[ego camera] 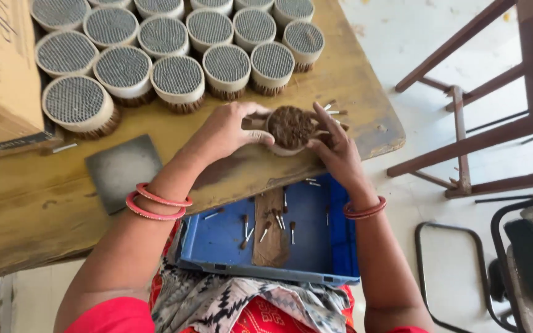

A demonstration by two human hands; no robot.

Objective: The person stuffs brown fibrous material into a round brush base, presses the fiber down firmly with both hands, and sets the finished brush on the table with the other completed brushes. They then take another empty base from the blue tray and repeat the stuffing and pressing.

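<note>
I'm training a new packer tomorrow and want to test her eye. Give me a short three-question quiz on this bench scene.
1. True or false: both hands, the left hand and the right hand, are on the round bundle.
2. Where do the loose sticks lie? A) on the cardboard box B) in the blue tray C) on the floor
3. Fill in: the finished bundles stand in rows on the wooden ____.

Key: 1 true; 2 B; 3 table.

Small handcraft workshop, worn wooden table (316, 92), rows of packed round bundles (177, 77), cardboard box (1, 74)
</note>
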